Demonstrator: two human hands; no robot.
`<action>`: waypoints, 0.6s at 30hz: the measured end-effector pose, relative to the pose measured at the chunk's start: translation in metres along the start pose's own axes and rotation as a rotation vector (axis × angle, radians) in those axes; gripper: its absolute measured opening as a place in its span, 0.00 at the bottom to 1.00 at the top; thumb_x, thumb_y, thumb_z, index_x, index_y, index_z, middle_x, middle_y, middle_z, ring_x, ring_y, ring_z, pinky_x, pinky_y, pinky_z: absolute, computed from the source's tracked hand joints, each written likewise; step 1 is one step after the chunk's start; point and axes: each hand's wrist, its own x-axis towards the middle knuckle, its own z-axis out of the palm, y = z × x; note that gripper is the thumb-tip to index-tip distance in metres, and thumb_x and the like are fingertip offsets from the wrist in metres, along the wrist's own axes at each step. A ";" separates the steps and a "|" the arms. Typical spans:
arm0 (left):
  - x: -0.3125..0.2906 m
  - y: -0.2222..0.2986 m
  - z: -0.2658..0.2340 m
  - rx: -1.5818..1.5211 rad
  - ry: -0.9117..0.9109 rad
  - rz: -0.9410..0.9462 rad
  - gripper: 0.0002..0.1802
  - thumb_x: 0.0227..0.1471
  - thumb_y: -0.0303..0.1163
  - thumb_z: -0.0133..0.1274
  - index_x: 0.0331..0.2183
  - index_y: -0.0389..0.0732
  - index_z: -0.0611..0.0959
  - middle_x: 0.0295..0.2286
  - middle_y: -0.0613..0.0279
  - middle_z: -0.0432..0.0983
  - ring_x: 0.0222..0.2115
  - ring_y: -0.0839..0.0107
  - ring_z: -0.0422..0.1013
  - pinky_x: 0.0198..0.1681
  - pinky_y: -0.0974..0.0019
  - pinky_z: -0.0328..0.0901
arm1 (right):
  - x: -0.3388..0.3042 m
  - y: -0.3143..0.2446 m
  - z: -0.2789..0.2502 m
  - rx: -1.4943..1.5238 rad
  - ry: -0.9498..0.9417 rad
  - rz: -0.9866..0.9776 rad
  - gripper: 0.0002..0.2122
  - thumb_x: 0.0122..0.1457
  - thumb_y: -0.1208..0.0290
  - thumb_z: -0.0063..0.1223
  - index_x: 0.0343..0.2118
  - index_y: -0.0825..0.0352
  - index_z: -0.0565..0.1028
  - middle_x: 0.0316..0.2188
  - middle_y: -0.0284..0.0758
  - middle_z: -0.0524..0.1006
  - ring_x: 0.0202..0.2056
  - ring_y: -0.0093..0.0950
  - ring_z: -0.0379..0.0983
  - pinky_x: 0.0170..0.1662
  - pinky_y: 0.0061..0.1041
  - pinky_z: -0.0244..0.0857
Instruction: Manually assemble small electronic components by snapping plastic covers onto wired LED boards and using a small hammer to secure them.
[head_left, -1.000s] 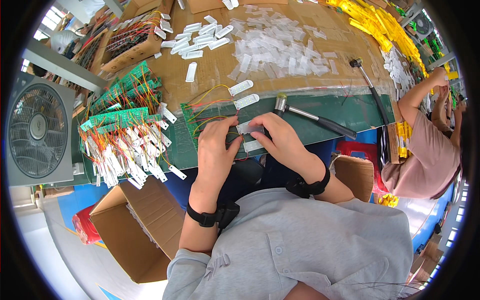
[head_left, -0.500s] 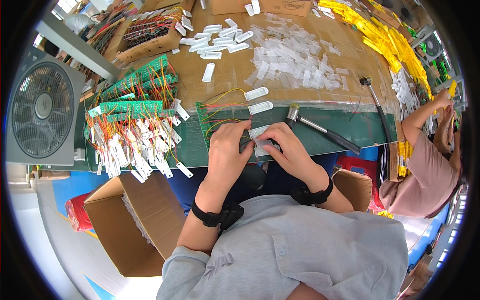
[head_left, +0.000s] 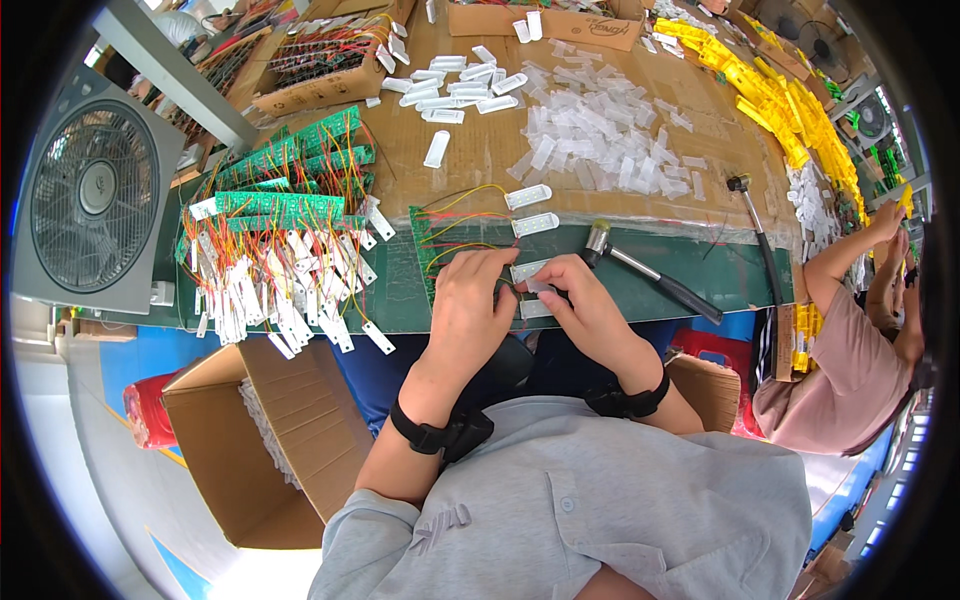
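Observation:
My right hand (head_left: 585, 300) pinches a small clear plastic strip (head_left: 538, 285) between thumb and fingers, just over the white lamp housings. Beside it, my left hand (head_left: 468, 305) is curled at the wire ends of these housings; whatever its fingertips grip is hidden. Two white housings with LED strips, an upper one (head_left: 528, 196) and a second one (head_left: 535, 224), lie beyond the hands. A third housing (head_left: 528, 270) and a lowest one (head_left: 535, 309) are partly covered by my fingers. Red and yellow wires run from them to a green circuit board (head_left: 421, 245) on the left.
Right of my hands lies a hammer (head_left: 655, 275); a second hammer (head_left: 757, 230) is farther right. Clear strips (head_left: 600, 140) and white housings (head_left: 465, 88) are heaped beyond. Wired green boards (head_left: 280, 205) pile up left, near a fan (head_left: 95, 190). A co-worker (head_left: 830, 350) sits at right.
The view has shifted slightly, so the table sits farther right in it. My right hand has lifted the clear strip off the lowest housing, toward the third. My left hand stays by the housings.

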 end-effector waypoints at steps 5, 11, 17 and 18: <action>0.001 0.000 0.006 -0.017 0.035 -0.037 0.20 0.44 0.21 0.62 0.43 0.37 0.82 0.37 0.53 0.81 0.42 0.53 0.75 0.49 0.54 0.67 | -0.001 -0.005 -0.005 -0.052 -0.009 -0.084 0.12 0.58 0.79 0.57 0.45 0.69 0.70 0.43 0.44 0.72 0.45 0.44 0.70 0.48 0.37 0.67; 0.003 0.003 0.007 0.000 0.030 -0.064 0.19 0.44 0.21 0.63 0.42 0.37 0.82 0.37 0.54 0.81 0.42 0.53 0.75 0.47 0.54 0.67 | -0.004 -0.004 -0.006 -0.164 -0.016 -0.175 0.13 0.58 0.79 0.57 0.46 0.69 0.70 0.44 0.43 0.73 0.47 0.44 0.70 0.50 0.37 0.66; -0.001 0.005 0.007 0.048 0.036 -0.044 0.22 0.43 0.22 0.65 0.43 0.37 0.82 0.37 0.54 0.80 0.42 0.53 0.74 0.48 0.54 0.67 | -0.001 -0.002 -0.004 -0.023 0.111 0.024 0.12 0.61 0.78 0.56 0.46 0.69 0.70 0.42 0.43 0.75 0.45 0.42 0.75 0.48 0.35 0.69; -0.001 0.003 0.007 0.036 0.026 -0.054 0.23 0.42 0.23 0.65 0.44 0.37 0.82 0.38 0.54 0.80 0.43 0.54 0.74 0.49 0.54 0.66 | 0.001 -0.004 -0.003 -0.048 0.101 0.009 0.12 0.61 0.77 0.56 0.46 0.70 0.70 0.42 0.43 0.75 0.44 0.42 0.75 0.47 0.34 0.70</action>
